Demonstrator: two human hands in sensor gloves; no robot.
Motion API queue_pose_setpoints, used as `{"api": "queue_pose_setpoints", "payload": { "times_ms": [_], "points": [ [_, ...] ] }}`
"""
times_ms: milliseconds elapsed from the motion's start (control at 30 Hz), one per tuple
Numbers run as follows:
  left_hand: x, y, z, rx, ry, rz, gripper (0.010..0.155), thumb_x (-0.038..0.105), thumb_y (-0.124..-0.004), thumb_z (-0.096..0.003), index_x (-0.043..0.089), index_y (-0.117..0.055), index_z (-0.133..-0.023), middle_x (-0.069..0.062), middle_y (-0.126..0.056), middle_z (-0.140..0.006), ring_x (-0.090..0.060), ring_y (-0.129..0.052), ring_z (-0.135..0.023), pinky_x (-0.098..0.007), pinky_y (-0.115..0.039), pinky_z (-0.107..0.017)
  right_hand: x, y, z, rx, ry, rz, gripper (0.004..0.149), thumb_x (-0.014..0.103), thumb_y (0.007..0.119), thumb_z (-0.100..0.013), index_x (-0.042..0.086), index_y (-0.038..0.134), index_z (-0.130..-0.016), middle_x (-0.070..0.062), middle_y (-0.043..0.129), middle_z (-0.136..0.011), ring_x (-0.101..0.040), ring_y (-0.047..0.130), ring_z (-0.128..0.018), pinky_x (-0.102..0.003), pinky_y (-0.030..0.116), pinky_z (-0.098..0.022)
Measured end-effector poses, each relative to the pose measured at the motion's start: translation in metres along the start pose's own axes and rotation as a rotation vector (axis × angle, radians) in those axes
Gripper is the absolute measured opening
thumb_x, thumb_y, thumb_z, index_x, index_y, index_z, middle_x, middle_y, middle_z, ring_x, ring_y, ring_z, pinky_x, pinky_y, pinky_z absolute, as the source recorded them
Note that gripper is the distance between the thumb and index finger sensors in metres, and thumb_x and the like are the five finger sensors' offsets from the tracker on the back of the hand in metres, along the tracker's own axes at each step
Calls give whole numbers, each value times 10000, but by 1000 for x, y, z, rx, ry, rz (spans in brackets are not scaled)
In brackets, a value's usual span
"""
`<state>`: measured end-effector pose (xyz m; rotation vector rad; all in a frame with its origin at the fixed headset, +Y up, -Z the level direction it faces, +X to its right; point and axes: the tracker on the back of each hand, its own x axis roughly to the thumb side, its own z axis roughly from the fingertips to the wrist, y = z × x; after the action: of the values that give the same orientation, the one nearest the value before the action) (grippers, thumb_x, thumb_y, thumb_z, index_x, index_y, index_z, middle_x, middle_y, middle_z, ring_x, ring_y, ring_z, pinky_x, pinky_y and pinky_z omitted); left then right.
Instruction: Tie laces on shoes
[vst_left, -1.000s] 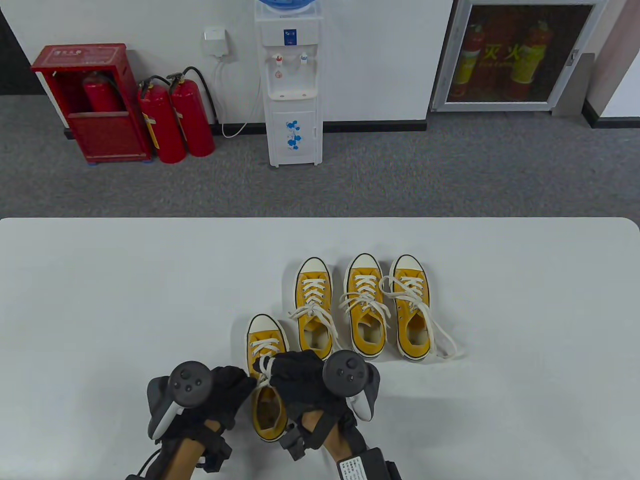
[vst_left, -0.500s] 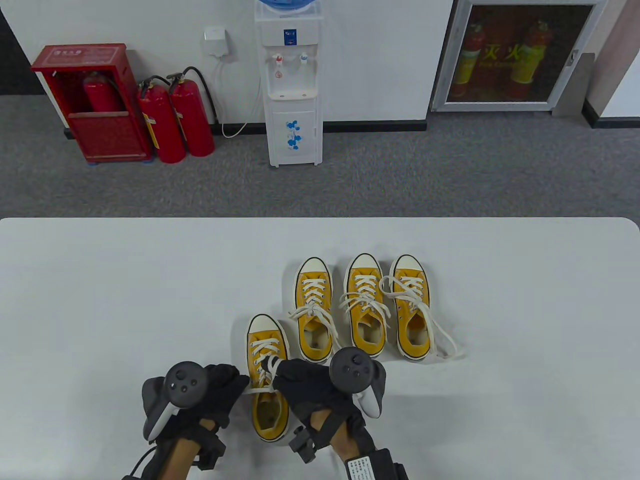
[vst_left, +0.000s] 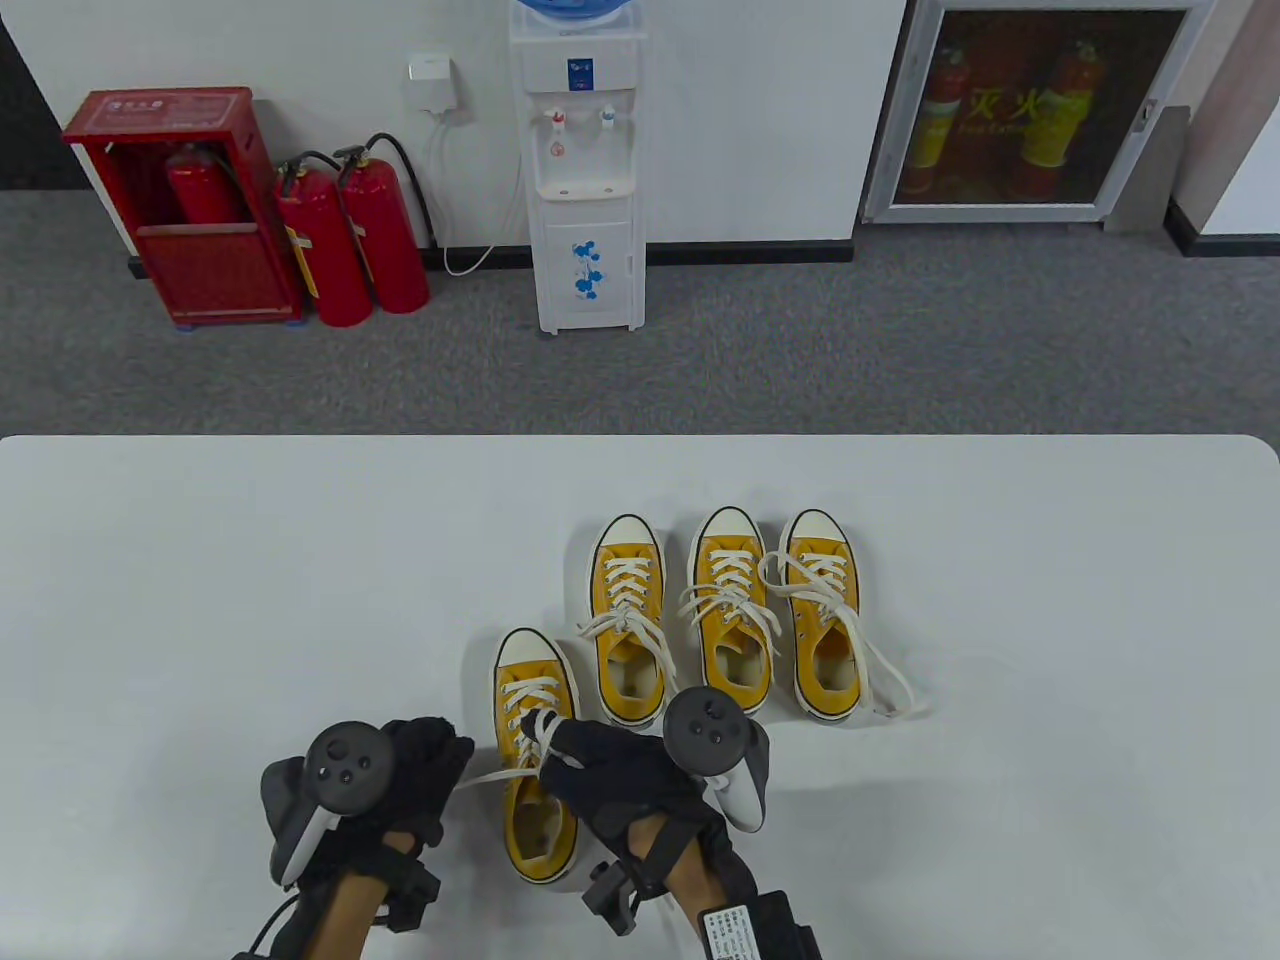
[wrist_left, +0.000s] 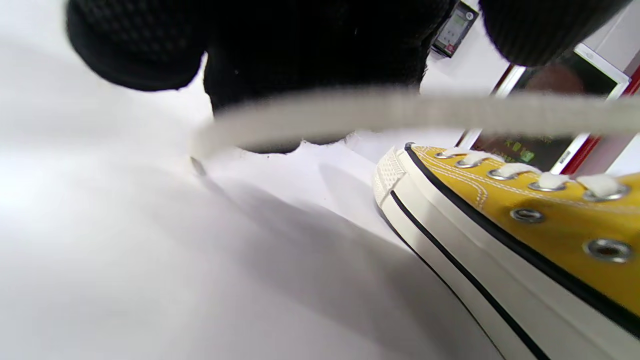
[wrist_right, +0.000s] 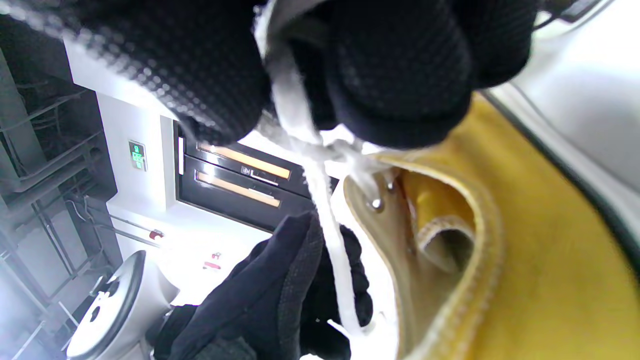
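Your nearest yellow shoe (vst_left: 535, 760) stands on the white worktop (vst_left: 200, 600), at seven o'clock from the row of three other yellow shoes (vst_left: 725, 610). Your left hand (vst_left: 400, 785) pinches one white lace end (vst_left: 485, 776) and draws it taut toward nine o'clock. Your right hand (vst_left: 610, 775) pinches the laces over the shoe's tongue.

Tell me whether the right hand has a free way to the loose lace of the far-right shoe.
Probably not yet: the right hand pinches the near shoe's lace. Otherwise bare table leads to that loose lace.
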<state>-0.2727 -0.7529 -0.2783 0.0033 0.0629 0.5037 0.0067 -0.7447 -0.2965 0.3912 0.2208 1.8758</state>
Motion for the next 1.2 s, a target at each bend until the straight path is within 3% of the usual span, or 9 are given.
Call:
{"api": "queue_pose_setpoints", "payload": {
  "times_ms": [100, 267, 733, 1067, 1200],
  "points": [
    [-2, 2, 0, 14, 8, 8, 601, 673, -709, -451, 300, -844, -902, -21, -947, -883, -286, -1035, -626, -466, -872, -401, 0, 1, 0, -2, -7, 18, 495, 269, 869, -426, 146, 821, -903, -27, 912, -713, -254, 963, -576, -611, 652, -611],
    [-3, 3, 1, 16, 11, 33, 596, 667, -710, -455, 302, -833, -911, -24, -942, -890, -288, -1032, -633, -471, -871, -409, -3, 4, 0, 40, 2, 43, 495, 198, 827, -429, 153, 800, -921, -32, 860, -774, -278, 943, -637, -627, 646, -616],
    [18, 5, 10, 12, -108, 174, 611, 671, -704, -461, 333, -754, -968, 16, -871, -964, -254, -1000, -704, -469, -856, -480, 3, 11, 3, 74, -37, 141, 508, 135, 809, -420, 167, 800, -926, -77, 760, -890, -266, 911, -571, -597, 638, -601],
    [37, 0, 18, -76, -236, 237, 645, 688, -692, -465, 379, -669, -1030, 39, -780, -1058, -253, -934, -825, -517, -790, -612, 12, 21, 7, 78, -125, 320, 486, 122, 800, -419, 191, 841, -898, -82, 721, -931, -270, 890, -583, -606, 609, -616],
    [41, -3, 19, -123, -254, 270, 598, 666, -705, -473, 386, -731, -1001, 31, -808, -1048, -265, -937, -829, -533, -780, -621, 15, 24, 9, 68, -160, 375, 483, 125, 802, -419, 191, 845, -895, -83, 715, -937, -268, 889, -585, -604, 609, -617]
  ]
}}
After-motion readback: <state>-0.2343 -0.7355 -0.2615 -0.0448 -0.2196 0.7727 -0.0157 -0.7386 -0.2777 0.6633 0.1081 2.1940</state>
